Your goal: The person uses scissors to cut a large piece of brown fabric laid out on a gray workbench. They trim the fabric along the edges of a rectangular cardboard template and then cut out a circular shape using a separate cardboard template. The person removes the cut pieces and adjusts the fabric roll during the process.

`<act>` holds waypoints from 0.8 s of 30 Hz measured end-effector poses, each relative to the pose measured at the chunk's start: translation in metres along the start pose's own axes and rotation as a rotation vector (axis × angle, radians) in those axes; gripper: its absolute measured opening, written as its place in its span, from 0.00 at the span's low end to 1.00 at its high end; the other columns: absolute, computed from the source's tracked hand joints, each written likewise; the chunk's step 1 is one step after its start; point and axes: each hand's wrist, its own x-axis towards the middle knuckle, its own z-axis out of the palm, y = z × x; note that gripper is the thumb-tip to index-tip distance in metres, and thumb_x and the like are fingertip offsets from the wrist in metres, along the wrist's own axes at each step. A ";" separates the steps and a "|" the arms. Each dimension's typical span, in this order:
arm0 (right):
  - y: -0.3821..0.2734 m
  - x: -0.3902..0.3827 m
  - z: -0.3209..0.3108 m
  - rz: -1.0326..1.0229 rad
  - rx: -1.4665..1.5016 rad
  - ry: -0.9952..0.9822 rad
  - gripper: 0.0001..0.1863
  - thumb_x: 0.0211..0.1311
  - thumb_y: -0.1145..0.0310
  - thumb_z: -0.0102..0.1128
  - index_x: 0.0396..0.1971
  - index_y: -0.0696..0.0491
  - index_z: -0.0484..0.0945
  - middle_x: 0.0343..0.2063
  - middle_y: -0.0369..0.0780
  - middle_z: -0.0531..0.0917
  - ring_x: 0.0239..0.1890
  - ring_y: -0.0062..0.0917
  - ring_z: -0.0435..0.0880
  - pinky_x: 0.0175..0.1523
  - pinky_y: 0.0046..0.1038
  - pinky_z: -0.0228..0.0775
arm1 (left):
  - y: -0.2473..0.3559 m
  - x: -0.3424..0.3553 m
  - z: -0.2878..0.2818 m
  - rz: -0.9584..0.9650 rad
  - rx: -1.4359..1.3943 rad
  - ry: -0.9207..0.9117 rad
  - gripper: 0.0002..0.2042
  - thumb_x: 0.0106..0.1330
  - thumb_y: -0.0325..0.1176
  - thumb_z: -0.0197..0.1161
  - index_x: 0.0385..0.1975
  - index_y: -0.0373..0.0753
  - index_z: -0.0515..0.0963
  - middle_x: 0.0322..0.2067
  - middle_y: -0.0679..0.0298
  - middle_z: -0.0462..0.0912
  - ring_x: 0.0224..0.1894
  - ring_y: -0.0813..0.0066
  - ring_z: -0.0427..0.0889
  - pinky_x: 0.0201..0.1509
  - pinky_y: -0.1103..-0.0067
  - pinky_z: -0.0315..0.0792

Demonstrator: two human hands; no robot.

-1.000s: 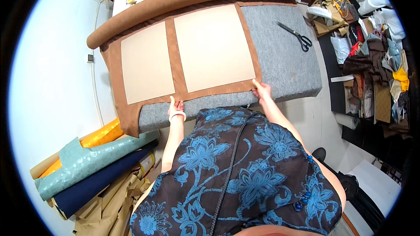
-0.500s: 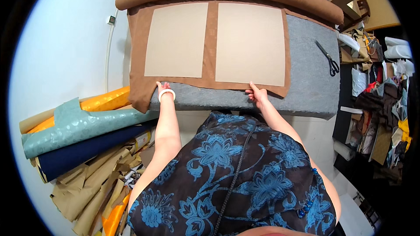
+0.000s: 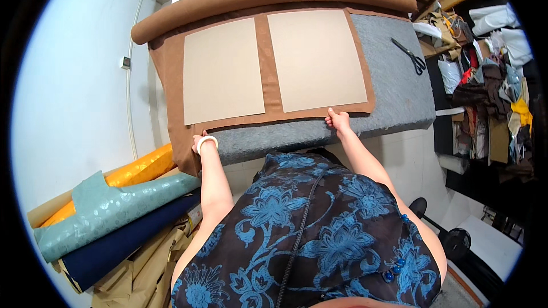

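Observation:
Brown fabric (image 3: 270,68) lies unrolled over a grey padded table (image 3: 394,85), its far end wound into a thick roll (image 3: 274,5). Two beige rectangular panels rest on it side by side, a left panel (image 3: 222,71) and a right panel (image 3: 317,60). My left hand (image 3: 200,138), a white bangle at its wrist, is closed on the fabric's near edge beside the hanging left corner. Below the right panel, my right hand (image 3: 339,121) pinches the same edge, thumb on top. The fingers beneath the cloth are partly hidden.
Black scissors (image 3: 409,56) lie on the table's right side. Fabric rolls in orange (image 3: 140,168), teal (image 3: 120,208) and navy (image 3: 125,245) lean at the left, above crumpled brown paper (image 3: 142,271). Shelves of mixed scraps (image 3: 485,97) stand at the right.
The view has tilted and shifted to the right. My left hand has come nearer to me with its fingers more curled, and the fabric's left side has come along. My right hand keeps its pinch.

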 end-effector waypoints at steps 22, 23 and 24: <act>0.029 -0.012 -0.012 -0.095 -0.082 0.055 0.20 0.62 0.59 0.65 0.16 0.53 0.70 0.15 0.38 0.80 0.15 0.18 0.74 0.19 0.22 0.65 | -0.010 0.029 -0.064 0.053 0.302 0.194 0.12 0.57 0.29 0.58 0.38 0.30 0.79 0.35 0.55 0.82 0.30 0.61 0.82 0.32 0.69 0.78; 0.032 -0.008 -0.015 -0.058 -0.022 0.019 0.20 0.62 0.58 0.65 0.17 0.53 0.71 0.15 0.38 0.80 0.15 0.19 0.75 0.19 0.22 0.65 | -0.024 0.046 -0.055 0.026 0.240 0.180 0.11 0.57 0.29 0.58 0.37 0.30 0.78 0.35 0.54 0.82 0.30 0.61 0.82 0.30 0.69 0.78; 0.038 -0.006 -0.019 -0.016 0.035 -0.014 0.19 0.62 0.58 0.65 0.17 0.53 0.71 0.16 0.38 0.80 0.15 0.19 0.75 0.19 0.22 0.66 | -0.035 0.061 -0.048 -0.004 0.184 0.168 0.11 0.56 0.29 0.58 0.36 0.30 0.78 0.36 0.52 0.82 0.30 0.61 0.82 0.29 0.69 0.79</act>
